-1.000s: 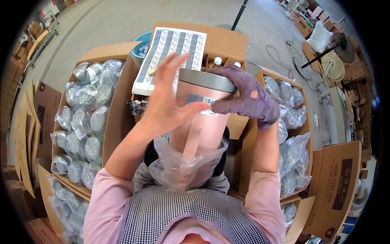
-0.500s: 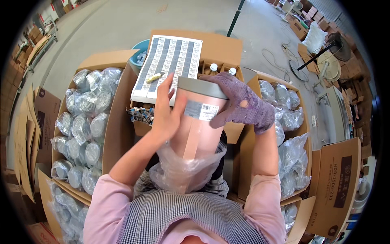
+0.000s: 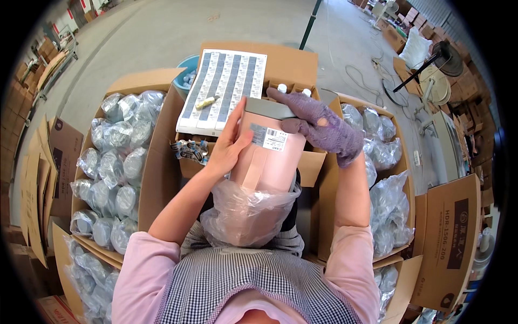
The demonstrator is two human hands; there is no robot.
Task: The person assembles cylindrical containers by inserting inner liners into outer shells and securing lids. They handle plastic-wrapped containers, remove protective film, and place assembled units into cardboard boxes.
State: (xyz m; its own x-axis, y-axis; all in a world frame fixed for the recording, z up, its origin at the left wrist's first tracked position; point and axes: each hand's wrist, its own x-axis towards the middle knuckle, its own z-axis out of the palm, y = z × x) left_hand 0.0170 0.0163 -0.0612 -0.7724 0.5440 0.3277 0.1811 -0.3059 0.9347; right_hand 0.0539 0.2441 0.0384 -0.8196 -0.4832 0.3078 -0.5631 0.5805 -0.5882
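Two-handed, handling the tumbler (image 3: 270,170) between the facing edges of left box (image 3: 157,167) and right box (image 3: 330,216), its base in a bag (image 3: 248,208); wrapping the bare left hand (image 3: 230,148) around its left side, resting the gloved right hand (image 3: 326,125) at the right edge of the lid (image 3: 264,107), cannot tell whether gripping.

Canister (image 3: 270,167) partly in bag (image 3: 237,210), label sheet (image 3: 229,78) beyond, 2 bottles (image 3: 282,88) right of sheet, cartons (image 3: 157,167) flanking
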